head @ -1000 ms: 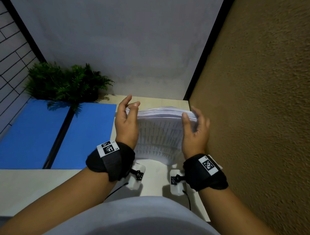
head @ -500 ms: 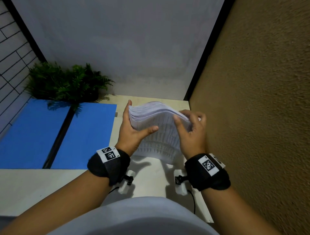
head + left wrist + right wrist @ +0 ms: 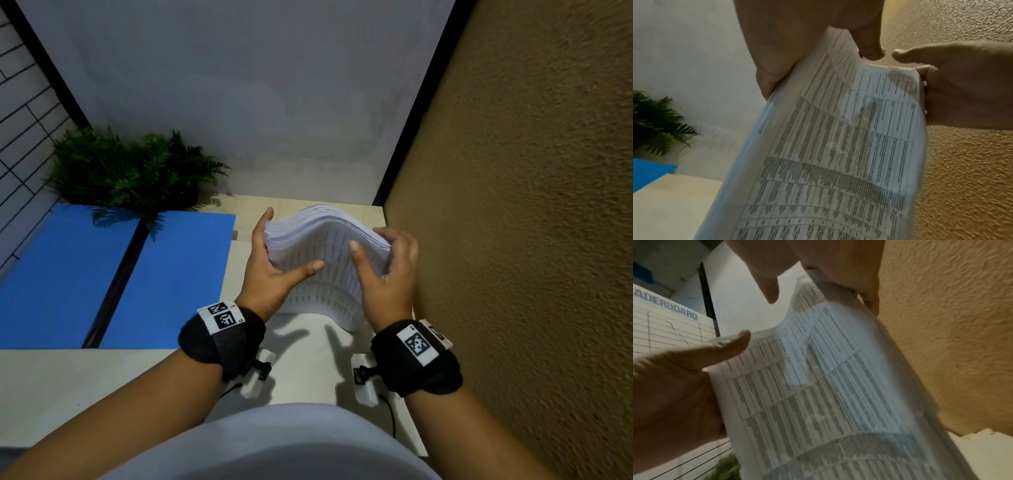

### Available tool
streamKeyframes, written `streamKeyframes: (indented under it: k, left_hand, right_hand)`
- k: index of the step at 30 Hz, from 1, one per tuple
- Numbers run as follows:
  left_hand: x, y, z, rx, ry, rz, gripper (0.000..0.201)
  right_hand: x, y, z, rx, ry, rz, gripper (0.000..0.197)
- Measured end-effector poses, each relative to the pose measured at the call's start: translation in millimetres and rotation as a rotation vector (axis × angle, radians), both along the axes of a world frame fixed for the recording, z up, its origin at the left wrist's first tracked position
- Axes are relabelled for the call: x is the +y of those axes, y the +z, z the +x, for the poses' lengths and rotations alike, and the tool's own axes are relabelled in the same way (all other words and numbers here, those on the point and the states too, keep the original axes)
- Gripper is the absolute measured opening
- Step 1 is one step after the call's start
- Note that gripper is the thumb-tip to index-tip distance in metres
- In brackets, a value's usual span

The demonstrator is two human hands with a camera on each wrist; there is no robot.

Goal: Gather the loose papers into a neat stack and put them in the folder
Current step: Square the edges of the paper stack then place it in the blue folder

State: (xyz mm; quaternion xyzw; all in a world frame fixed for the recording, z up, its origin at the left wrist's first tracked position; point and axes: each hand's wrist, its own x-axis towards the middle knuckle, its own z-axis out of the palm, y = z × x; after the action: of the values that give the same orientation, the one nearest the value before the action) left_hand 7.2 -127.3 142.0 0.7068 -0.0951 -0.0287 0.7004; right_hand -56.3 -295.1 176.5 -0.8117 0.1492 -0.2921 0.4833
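A thick stack of printed papers stands on its lower edge on the pale table, bowed at the top. My left hand grips its left edge, thumb across the front sheet and fingers behind. On the right edge, my right hand holds it with the thumb in front and the fingers curled over the top corner. The left wrist view shows the tabled sheet pinched under my left hand. In the right wrist view the sheets are blurred. The open blue folder lies flat to the left.
A green potted fern sits at the back left, overhanging the folder. A rough brown wall runs close along the right of the table. A grey wall closes the back. A lined whiteboard is on the left.
My left thumb has swung from the stack's top corner onto the front sheet. My right fingers have curled over the top right corner, and the top edge now bows upward.
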Motion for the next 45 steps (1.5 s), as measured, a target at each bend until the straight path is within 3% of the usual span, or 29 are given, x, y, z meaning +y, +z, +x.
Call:
streamKeyframes:
  k: [3, 5, 7, 10, 13, 15, 17, 21, 25, 28, 32, 34, 38, 42, 45]
  left_hand:
    - [-0.3, -0.9, 1.1, 0.007, -0.024, -0.004, 0.116]
    - [0.6, -3.2, 3.5, -0.003, -0.025, 0.006, 0.111]
    - [1.7, -4.3, 7.5, 0.007, 0.008, 0.022, 0.102]
    - [4.3, -5.0, 17.5, 0.093, 0.008, 0.033, 0.073]
    - [0.7, -1.6, 25.3, 0.145, -0.077, 0.064, 0.038]
    - [-1.5, 1.9, 29.3, 0.152, -0.077, 0.064, 0.026]
    - [0.2, 7.1, 32.5, 0.170, -0.043, 0.007, 0.028]
    - [11.2, 13.2, 32.2, 0.165, -0.023, -0.035, 0.041]
    - [19.3, -1.3, 23.8, 0.197, -0.041, -0.060, 0.062]
    - [17.4, -7.5, 13.7, 0.232, -0.079, -0.067, 0.075]
    - [16.5, -4.9, 7.1, 0.220, -0.084, -0.069, 0.070]
    - [15.8, -5.0, 5.3, 0.241, -0.074, -0.069, 0.064]
    - [14.0, -6.7, 5.0, 0.293, -0.039, -0.066, 0.051]
    - [11.8, -5.2, 5.7, 0.303, -0.005, -0.047, 0.053]
    - [19.6, 3.5, 14.1, 0.193, 0.181, 0.045, 0.074]
  right_hand:
    - [-2.2, 1.3, 2.4, 0.049, -0.077, 0.088, 0.032]
    - [-0.5, 3.6, 1.2, 0.038, -0.003, 0.080, 0.038]
    - [-1.5, 1.7, -1.0, 0.014, 0.028, 0.143, 0.061]
    - [-14.6, -8.6, 4.6, 0.088, -0.022, 0.472, 0.088]
    - [-24.8, -17.9, 15.7, 0.239, 0.114, 0.613, 0.068]
    - [-26.9, -16.8, 20.8, 0.251, 0.084, 0.624, 0.048]
    - [-29.5, -13.7, 22.2, 0.224, 0.082, 0.628, 0.041]
    - [-33.5, -9.1, 14.5, 0.159, 0.139, 0.595, 0.046]
    - [-27.7, -16.0, 5.0, 0.162, 0.168, 0.591, 0.085]
    - [-19.3, -21.4, 2.0, 0.162, 0.232, 0.633, 0.095]
    - [-15.4, -23.2, 0.3, 0.100, 0.146, 0.643, 0.089]
    - [-16.9, -24.0, 0.7, 0.104, 0.222, 0.643, 0.086]
    - [-24.0, -29.6, 1.7, 0.304, 0.336, 0.708, 0.084]
    - [-21.9, -33.2, 7.0, 0.439, 0.189, 0.614, 0.046]
    - [-20.8, -21.6, 14.2, 0.383, 0.071, 0.502, 0.029]
